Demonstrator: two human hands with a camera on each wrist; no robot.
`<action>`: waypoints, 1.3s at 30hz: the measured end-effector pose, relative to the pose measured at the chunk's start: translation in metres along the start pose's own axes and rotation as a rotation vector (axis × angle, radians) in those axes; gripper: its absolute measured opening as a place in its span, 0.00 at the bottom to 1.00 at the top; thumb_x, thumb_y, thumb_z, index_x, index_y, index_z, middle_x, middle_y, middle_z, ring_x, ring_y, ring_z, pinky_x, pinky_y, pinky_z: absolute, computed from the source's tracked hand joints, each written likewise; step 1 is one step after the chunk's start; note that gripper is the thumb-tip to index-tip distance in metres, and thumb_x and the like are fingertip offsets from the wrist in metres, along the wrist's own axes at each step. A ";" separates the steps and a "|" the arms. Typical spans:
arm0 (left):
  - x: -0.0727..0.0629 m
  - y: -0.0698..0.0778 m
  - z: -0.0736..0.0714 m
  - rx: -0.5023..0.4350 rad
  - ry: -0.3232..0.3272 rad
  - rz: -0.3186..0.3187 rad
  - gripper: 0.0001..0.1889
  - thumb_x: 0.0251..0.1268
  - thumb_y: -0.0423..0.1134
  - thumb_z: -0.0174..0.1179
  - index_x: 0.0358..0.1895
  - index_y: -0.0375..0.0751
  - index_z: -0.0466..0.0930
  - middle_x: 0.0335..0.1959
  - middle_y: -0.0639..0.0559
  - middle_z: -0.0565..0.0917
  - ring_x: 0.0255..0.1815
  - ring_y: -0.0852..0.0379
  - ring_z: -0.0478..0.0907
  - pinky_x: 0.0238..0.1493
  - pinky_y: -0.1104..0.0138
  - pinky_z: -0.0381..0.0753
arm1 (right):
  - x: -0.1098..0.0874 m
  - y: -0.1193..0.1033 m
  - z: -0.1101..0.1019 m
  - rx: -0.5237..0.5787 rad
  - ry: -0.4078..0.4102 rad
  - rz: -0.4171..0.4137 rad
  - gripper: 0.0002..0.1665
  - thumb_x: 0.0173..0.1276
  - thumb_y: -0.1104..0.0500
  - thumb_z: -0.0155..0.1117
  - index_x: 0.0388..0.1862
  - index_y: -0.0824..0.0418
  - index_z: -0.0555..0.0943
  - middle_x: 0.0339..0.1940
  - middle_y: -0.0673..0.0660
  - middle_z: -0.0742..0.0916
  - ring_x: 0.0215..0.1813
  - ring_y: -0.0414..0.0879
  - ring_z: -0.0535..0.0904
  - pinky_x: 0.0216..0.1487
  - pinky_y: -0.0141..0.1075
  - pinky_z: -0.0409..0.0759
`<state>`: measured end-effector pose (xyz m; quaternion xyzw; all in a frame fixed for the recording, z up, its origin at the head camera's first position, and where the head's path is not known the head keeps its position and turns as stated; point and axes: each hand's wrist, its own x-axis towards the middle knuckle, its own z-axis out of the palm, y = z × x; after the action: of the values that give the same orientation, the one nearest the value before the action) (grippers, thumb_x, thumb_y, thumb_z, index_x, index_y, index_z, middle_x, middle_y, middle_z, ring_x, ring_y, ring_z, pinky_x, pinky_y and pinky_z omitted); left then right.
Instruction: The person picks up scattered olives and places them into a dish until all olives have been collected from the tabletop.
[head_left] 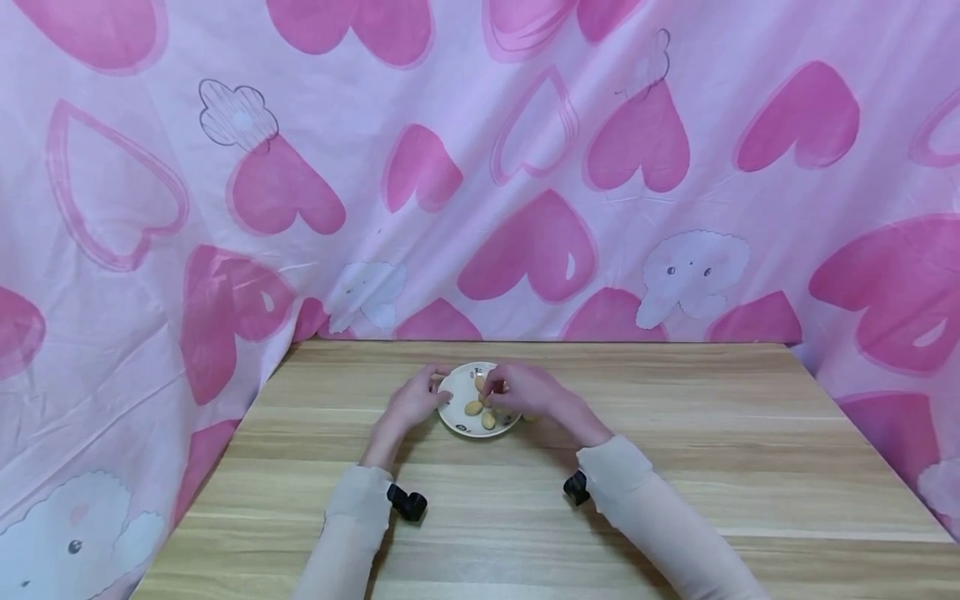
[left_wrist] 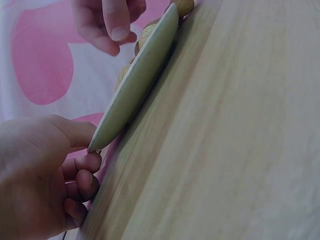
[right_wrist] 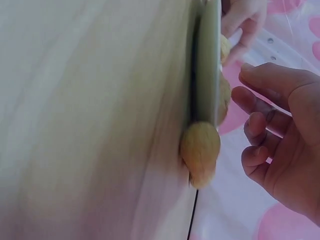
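A small white plate with dark printed marks sits on the table, several walnuts lying on it. My left hand pinches its left rim, thumb above and fingers below, as the left wrist view shows with the plate's edge. Over the plate's right side hovers my right hand, fingers bent loosely and thumb apart from the index finger. Nothing shows between those fingertips in the right wrist view. One more walnut rests on the table by the plate's right rim, partly hidden by my right hand in the head view.
The wood-grain table reaches back to a pink heart-patterned cloth, which hangs behind it and along both sides. Each wrist carries a small black camera near its light sleeve cuff.
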<state>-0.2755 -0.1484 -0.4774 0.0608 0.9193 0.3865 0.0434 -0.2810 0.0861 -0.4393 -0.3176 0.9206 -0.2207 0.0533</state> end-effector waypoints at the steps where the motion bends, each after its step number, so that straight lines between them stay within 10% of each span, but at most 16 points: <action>1: 0.000 0.000 0.000 0.001 -0.001 0.002 0.25 0.65 0.40 0.63 0.66 0.45 0.73 0.29 0.51 0.75 0.26 0.56 0.68 0.28 0.64 0.66 | -0.001 0.002 -0.002 0.009 0.007 0.009 0.04 0.66 0.55 0.67 0.38 0.50 0.87 0.35 0.43 0.85 0.38 0.37 0.78 0.42 0.35 0.77; 23: 0.000 0.001 0.000 0.008 0.003 -0.009 0.25 0.65 0.40 0.63 0.66 0.46 0.73 0.32 0.50 0.76 0.29 0.55 0.70 0.31 0.64 0.68 | -0.017 0.057 -0.016 0.081 0.126 0.031 0.10 0.68 0.58 0.65 0.46 0.57 0.86 0.40 0.50 0.86 0.45 0.46 0.81 0.48 0.43 0.80; 39: -0.001 0.000 0.001 0.006 0.012 0.014 0.25 0.65 0.40 0.63 0.65 0.44 0.73 0.29 0.51 0.74 0.26 0.56 0.68 0.29 0.64 0.66 | -0.014 0.070 -0.011 0.097 0.041 0.096 0.14 0.66 0.62 0.66 0.50 0.58 0.84 0.45 0.54 0.84 0.50 0.49 0.81 0.54 0.46 0.79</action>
<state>-0.2745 -0.1481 -0.4777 0.0650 0.9203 0.3842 0.0350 -0.3122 0.1474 -0.4607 -0.2653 0.9240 -0.2688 0.0603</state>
